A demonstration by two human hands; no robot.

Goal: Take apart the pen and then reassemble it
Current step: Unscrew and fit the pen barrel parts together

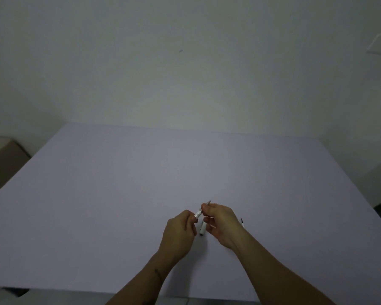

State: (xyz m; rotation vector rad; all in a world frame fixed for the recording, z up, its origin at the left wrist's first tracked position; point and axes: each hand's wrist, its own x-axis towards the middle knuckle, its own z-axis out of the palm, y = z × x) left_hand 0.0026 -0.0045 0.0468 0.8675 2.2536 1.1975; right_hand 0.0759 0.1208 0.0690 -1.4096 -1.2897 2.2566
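I see left hand (179,234) closed around white plastic pen barrel (197,215), right hand (220,223) pinching its pointed tip section (209,202), above pale lilac table (119,194), white cap (202,229) lying beneath, thin refill (242,223) beside right hand, no writing readable

Matt, smooth table (119,194); pen barrel (198,214) looks like glossy white plastic.

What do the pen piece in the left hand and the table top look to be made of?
Pen barrel: probably white plastic, with a ridged or threaded end; too small to be sure. Table top: smooth, matte, pale lavender-grey, no grain or glare; likely laminate or painted board.
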